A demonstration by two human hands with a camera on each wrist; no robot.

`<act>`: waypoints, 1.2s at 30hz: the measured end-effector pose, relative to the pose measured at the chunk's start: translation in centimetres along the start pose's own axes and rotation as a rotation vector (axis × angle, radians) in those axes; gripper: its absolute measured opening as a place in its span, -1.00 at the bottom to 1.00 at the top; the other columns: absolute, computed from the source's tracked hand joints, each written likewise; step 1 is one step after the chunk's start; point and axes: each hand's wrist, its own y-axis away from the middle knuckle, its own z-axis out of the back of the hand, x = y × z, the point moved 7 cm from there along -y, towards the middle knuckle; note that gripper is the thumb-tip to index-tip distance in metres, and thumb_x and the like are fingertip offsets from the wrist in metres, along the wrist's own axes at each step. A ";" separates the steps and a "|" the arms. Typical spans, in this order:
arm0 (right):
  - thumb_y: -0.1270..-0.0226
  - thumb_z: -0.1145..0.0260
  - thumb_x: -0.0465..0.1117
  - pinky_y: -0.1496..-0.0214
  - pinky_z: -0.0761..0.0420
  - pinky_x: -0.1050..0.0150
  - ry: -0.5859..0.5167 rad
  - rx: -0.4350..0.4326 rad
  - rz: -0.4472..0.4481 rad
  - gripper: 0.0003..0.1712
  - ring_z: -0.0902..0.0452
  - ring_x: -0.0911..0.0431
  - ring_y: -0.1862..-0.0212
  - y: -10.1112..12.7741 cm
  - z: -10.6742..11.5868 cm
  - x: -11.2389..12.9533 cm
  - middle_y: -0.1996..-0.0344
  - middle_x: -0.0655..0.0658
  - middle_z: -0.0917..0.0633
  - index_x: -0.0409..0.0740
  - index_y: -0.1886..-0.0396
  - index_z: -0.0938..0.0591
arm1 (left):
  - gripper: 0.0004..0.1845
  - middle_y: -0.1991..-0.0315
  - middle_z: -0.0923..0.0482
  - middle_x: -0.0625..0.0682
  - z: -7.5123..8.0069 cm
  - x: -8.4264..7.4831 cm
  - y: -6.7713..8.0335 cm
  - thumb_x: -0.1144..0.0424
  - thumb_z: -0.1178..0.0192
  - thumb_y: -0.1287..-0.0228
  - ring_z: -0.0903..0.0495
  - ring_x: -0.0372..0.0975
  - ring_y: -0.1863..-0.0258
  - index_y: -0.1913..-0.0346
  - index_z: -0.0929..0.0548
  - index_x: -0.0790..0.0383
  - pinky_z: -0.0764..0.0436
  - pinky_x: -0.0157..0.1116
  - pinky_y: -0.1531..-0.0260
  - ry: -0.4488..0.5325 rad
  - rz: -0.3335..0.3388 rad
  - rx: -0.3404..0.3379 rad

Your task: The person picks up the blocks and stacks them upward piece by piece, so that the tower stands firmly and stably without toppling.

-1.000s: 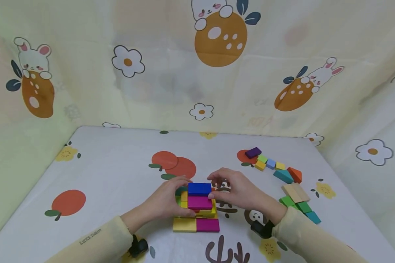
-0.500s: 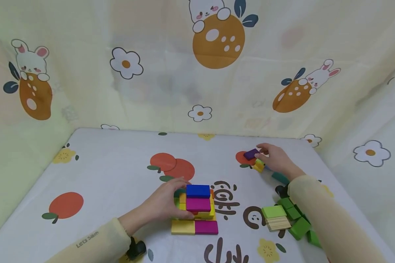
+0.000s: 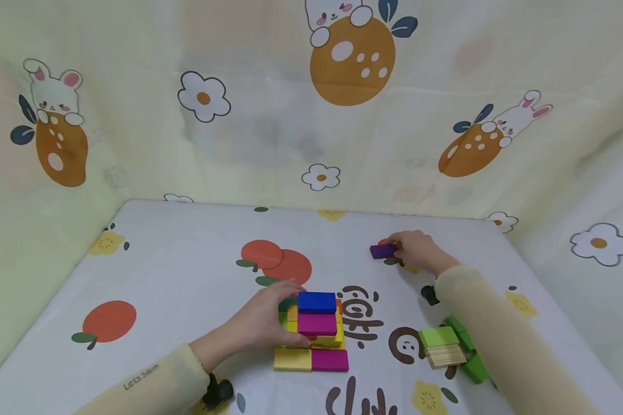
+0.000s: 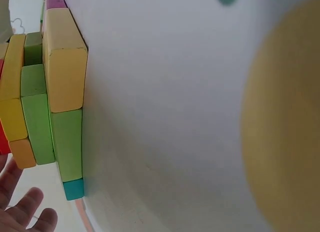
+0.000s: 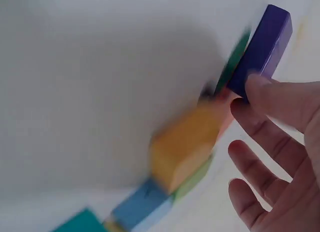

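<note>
– What does the purple block (image 3: 382, 251) look like, and where is it?

– A flat, deep-violet rectangular piece with squared edges, at about two o'clock on the surface (image 3: 187, 271), well apart from the block stack (image 3: 314, 328) near the middle. In the right wrist view it shows a long narrow side and stands tilted against the pale cloth.

– And the right hand (image 3: 415, 249)?

– Its fingers (image 5: 272, 99) pinch the purple block at one end; the lower fingers are loosely spread, holding nothing. A blurred yellow block (image 5: 185, 149) and a light blue block (image 5: 142, 202) lie just beside it.

– The left hand (image 3: 262, 320)?

– It rests against the stack's nine o'clock side, fingers curved round the layers. A blue block (image 3: 316, 302) tops the stack, a magenta block (image 3: 316, 323) under it, yellow and green pieces lower down.

– Any writing?

– The left sleeve (image 3: 145, 377) reads something like "Lets Slim"; the print is small. Brown letter shapes are printed on the cloth at five o'clock, not readable.
</note>
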 end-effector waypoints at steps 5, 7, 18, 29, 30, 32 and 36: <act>-0.26 -0.48 -0.23 0.06 -0.62 0.00 -0.010 -0.028 0.156 -0.64 -0.60 0.04 0.21 2.1 -0.8 4.8 0.26 -0.10 -0.76 -0.21 -0.04 -0.73 | -0.18 -0.50 -0.35 0.17 0.0 0.0 0.0 -0.01 -0.62 0.06 -0.26 0.09 -0.54 -0.30 -0.57 0.18 -0.41 0.23 -0.39 -0.011 0.001 -0.003; -0.24 -0.52 -0.20 0.05 -0.66 0.07 -0.034 -0.010 0.171 -0.63 -0.60 0.09 0.22 3.3 -1.4 6.1 0.26 -0.08 -0.77 -0.21 -0.02 -0.74 | -0.17 -0.50 -0.36 0.17 0.0 -0.1 0.0 -0.02 -0.62 0.06 -0.26 0.09 -0.54 -0.31 -0.57 0.18 -0.42 0.22 -0.39 -0.011 0.000 -0.002; -0.18 -0.57 -0.15 0.04 -0.70 0.15 -0.084 0.036 0.073 -0.59 -0.58 0.12 0.16 7.9 -3.5 7.1 0.30 0.00 -0.75 -0.16 0.00 -0.73 | -0.18 -0.51 -0.35 0.16 0.0 -0.3 0.2 0.00 -0.62 0.05 -0.26 0.08 -0.54 -0.31 -0.57 0.19 -0.43 0.20 -0.40 -0.012 0.009 -0.001; -0.21 -0.53 -0.15 -0.02 -0.71 0.06 -0.110 -0.046 0.100 -0.65 -0.60 0.08 0.13 8.7 -3.4 7.0 0.27 -0.01 -0.77 -0.17 0.03 -0.76 | -0.19 -0.48 -0.39 0.16 -0.1 0.0 0.2 -0.02 -0.62 0.07 -0.27 0.07 -0.54 -0.28 -0.59 0.19 -0.41 0.22 -0.40 -0.017 -0.001 -0.010; -0.21 -0.53 -0.15 -0.02 -0.71 0.06 -0.115 -0.057 0.103 -0.64 -0.60 0.08 0.13 8.8 -3.1 7.0 0.27 0.00 -0.77 -0.18 0.03 -0.75 | -0.19 -0.48 -0.39 0.16 -0.1 0.0 0.2 -0.02 -0.62 0.07 -0.26 0.07 -0.54 -0.28 -0.59 0.19 -0.41 0.22 -0.40 -0.019 -0.002 -0.011; -0.22 -0.51 -0.15 0.01 -0.72 0.08 -0.129 -0.082 0.109 -0.64 -0.61 0.08 0.14 9.1 -2.4 7.1 0.28 0.00 -0.77 -0.18 0.01 -0.75 | -0.19 -0.48 -0.39 0.16 0.0 -0.1 0.2 -0.02 -0.62 0.06 -0.26 0.06 -0.54 -0.29 -0.58 0.19 -0.41 0.22 -0.41 -0.022 0.001 -0.012; -0.25 -0.50 -0.13 0.03 -0.72 0.07 -0.167 -0.166 0.157 -0.64 -0.63 0.03 0.12 10.5 -0.1 8.4 0.27 -0.01 -0.77 -0.18 0.00 -0.74 | -0.19 -0.47 -0.40 0.16 0.1 -0.3 0.2 -0.02 -0.62 0.05 -0.27 0.06 -0.54 -0.29 -0.58 0.20 -0.42 0.21 -0.40 -0.031 -0.007 -0.012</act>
